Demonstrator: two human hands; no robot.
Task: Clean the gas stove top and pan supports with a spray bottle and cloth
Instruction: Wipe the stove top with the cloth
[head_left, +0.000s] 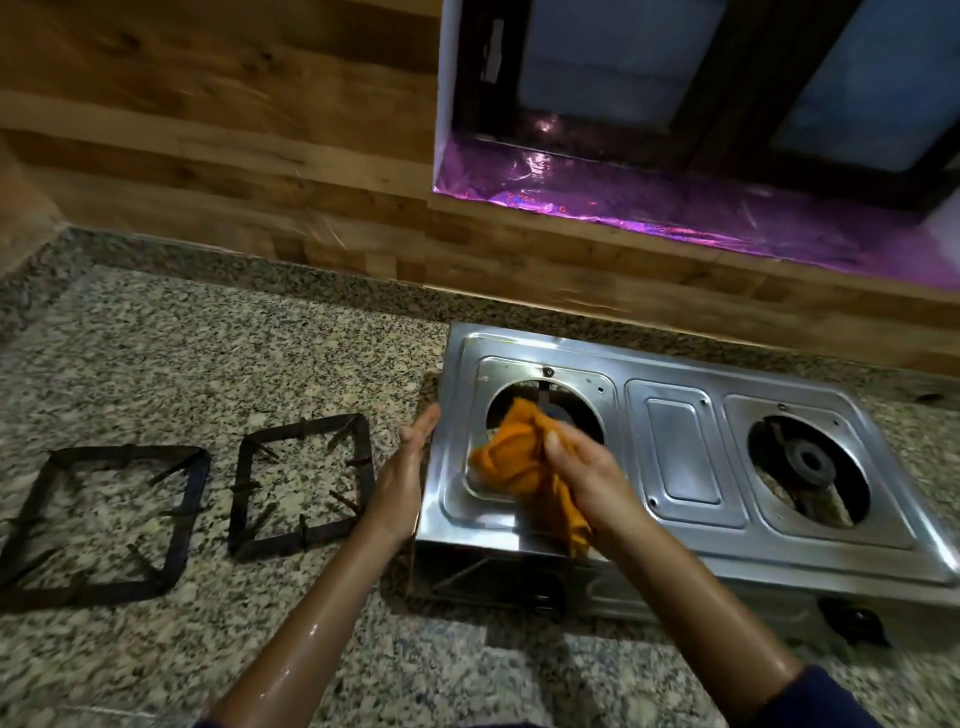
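Right fingers: the right hand (587, 467) has its fingers curled round a crumpled orange cloth (514, 457), the thumb on top; the wad sits at the centre of the frame.
Left fingers: the left hand (410, 457) holds nothing. Its fingers are straight and together, laid flat against the left end of the stove, apparently to brace it.
Cloth: it lies over the lower left rim of the left burner opening and touches the metal there. One tail hangs down under the right palm.
Stove: the two-burner stainless steel gas stove top (680, 452) fills the centre right. Both openings are bare, and the right burner head (810, 460) shows.
Key relation: the stove's long axis runs from the cloth toward the lower right. Nearly all the unwiped steel lies to the right of the fingers, so the right hand is the nearer one for that sweep.
Supports: two black square metal pan supports (366, 462) lie flat on the speckled granite counter (260, 338) at centre left. They are left of the left hand, which is the nearer one.
Spray bottle: not in view.
Stage: probably wiping the top, with the supports yet to be done.
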